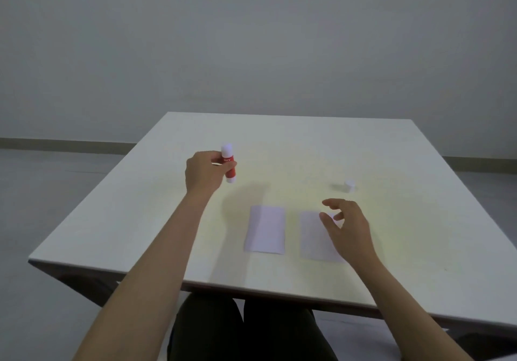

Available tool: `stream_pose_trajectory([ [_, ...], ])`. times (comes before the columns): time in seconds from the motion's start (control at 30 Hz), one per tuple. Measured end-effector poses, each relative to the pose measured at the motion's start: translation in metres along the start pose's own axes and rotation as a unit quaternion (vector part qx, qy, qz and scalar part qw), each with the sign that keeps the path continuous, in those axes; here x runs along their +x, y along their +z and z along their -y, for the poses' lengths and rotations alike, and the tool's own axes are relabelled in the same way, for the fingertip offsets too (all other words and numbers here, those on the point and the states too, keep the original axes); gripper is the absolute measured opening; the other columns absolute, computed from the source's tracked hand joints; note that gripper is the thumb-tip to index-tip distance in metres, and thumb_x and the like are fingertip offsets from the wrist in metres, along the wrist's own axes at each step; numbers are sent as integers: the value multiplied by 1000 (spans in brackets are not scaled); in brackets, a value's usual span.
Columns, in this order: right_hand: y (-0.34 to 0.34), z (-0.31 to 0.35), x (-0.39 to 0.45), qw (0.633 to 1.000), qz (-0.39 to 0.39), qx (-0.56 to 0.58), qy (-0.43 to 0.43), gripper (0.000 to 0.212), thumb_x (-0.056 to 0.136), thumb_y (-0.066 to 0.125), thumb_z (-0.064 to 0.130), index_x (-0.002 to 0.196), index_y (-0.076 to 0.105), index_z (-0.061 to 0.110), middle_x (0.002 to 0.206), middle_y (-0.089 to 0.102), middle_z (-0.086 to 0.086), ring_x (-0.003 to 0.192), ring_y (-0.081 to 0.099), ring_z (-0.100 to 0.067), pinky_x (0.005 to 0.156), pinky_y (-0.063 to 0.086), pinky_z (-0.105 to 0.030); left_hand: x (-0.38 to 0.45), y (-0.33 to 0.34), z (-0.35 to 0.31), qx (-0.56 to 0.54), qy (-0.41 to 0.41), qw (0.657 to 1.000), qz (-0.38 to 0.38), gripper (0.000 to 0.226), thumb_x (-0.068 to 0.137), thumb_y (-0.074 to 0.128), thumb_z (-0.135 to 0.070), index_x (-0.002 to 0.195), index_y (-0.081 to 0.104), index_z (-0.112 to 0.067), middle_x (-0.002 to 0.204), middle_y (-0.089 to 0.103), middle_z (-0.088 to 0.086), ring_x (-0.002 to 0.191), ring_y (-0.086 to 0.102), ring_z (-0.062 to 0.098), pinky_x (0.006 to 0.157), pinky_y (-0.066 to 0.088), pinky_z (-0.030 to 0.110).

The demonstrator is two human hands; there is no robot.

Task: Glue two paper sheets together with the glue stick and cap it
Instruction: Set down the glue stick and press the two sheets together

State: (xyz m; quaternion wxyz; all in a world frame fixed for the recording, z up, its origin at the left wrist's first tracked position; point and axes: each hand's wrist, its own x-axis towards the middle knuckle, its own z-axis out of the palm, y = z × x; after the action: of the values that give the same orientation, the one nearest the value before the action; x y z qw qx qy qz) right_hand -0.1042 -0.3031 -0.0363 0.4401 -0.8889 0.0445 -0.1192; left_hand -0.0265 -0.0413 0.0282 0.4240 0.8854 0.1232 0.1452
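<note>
My left hand [205, 172] holds a red glue stick [228, 165] with white ends, upright and slightly tilted, above the left part of the white table [293, 142]. A small white cap [349, 186] stands alone on the table at the right. Two pale paper sheets lie side by side near the front edge: the left sheet [265, 229] is fully visible, the right sheet [313, 234] is partly covered by my right hand [347, 229]. That hand hovers over it with fingers spread and curled, holding nothing.
The table's front edge [251, 290] runs just above my lap. A grey wall and floor lie behind the table.
</note>
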Motion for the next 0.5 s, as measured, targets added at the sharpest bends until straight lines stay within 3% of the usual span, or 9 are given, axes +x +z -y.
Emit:
stream_pose_trajectory([
  [0.2,1,-2,-7,998,18,-42,-35,17,83,66,15,100,68,17,108,63,-3,85,53,-12,76,37,-24,12,14,12,13,-20,1000,7,28,78,63,-27,56,71,-12,60,68,-2,48,45,10,50,34,22],
  [0.37,9,7,-9,995,40,-64,-62,16,82,68,20,98,68,20,105,65,1,96,59,-21,84,43,-34,9,21,20,17,-30,999,20,25,78,62,-23,58,71,-11,60,68,-3,50,48,6,50,33,19],
  [0.5,20,19,-16,975,54,-180,-119,22,84,63,38,104,65,32,108,64,13,105,53,-14,91,21,-29,8,24,24,3,-35,999,25,21,77,62,-19,61,71,-9,67,73,-2,52,52,1,51,34,19],
])
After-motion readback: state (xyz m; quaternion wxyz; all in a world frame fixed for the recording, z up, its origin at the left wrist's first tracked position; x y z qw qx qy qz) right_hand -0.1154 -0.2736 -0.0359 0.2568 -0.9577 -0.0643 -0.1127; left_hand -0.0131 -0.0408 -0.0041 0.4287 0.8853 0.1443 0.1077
